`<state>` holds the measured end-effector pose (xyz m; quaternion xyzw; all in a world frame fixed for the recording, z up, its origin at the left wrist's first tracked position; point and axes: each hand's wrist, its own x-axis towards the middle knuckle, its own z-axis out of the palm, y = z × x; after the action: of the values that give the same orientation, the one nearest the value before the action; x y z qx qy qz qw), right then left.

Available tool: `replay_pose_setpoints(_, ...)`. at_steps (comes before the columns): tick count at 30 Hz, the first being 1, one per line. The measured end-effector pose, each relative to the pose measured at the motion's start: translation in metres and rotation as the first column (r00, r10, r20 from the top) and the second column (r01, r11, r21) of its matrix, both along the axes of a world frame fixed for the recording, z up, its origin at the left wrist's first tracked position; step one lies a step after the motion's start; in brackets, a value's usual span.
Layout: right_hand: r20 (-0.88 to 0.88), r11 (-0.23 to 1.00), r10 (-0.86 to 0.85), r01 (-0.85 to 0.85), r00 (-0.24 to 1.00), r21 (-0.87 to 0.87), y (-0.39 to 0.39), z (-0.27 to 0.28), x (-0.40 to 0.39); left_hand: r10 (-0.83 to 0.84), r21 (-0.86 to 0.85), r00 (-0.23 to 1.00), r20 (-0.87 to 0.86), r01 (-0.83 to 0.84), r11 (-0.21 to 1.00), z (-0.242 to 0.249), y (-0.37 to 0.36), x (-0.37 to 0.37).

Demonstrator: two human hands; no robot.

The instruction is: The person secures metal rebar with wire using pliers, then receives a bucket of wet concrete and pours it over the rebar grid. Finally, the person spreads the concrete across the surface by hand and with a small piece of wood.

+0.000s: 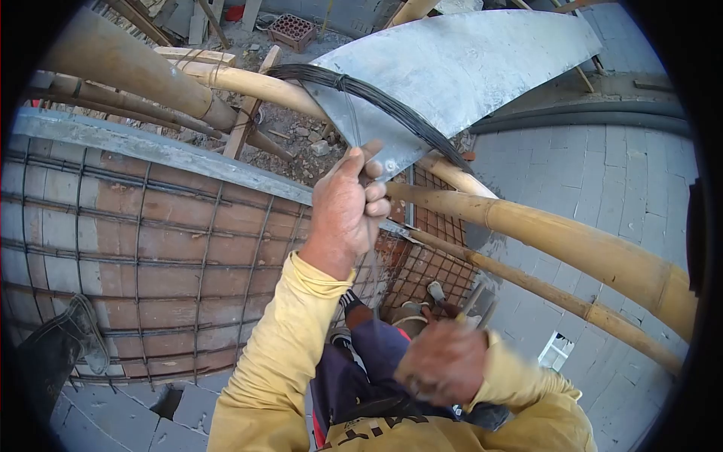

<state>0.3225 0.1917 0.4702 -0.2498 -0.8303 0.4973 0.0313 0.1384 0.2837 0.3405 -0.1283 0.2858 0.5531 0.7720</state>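
My left hand (pixel 350 200), raised in the middle of the view, is closed on thin tie wire (pixel 352 113). Strands run up from its fingers to a dark bundle of wire (pixel 399 113), and a loose length trails below the fist. That bundle is draped over a bamboo pole (pixel 271 92) and the near corner of a curved grey metal sheet (pixel 467 64). Lower right, in front of my body, my right hand (pixel 444 361) is smeared by motion, and I cannot tell whether it holds anything.
A grid of steel bars (pixel 199 264) lies over boards at the left, edged by a grey beam (pixel 158 154). Thick bamboo poles (pixel 557 241) cross at the right. Below are a person's dark boot (pixel 83 335), rubble (pixel 312 143) and a red crate (pixel 292 32).
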Motion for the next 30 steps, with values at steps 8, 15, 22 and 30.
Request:
replay_pose_setpoints(8,0.172,0.762,0.505,-0.343,0.846,-0.549,-0.126,-0.078,0.007,0.023,-0.041,0.896,-0.444,-0.046,0.998,-0.001,-0.094,-0.063)
replay_pose_setpoints(15,0.393,0.796,0.576,-0.383,0.717,-0.469,-0.127,-0.118,-0.019,0.246,-0.066,0.831,-0.499,-0.320,0.945,-0.006,-0.172,-0.120)
replay_pose_setpoints(22,0.204,0.981,0.055,-0.015,0.977,-0.194,-0.046,-0.121,-0.134,0.357,-0.150,0.771,-0.528,-0.498,0.854,0.005,-0.239,-0.131)
replay_pose_setpoints(30,0.012,0.887,-0.146,0.136,0.989,-0.441,-0.049,-0.117,-0.258,0.373,-0.123,0.734,-0.568,-0.524,0.843,0.032,-0.288,-0.129)
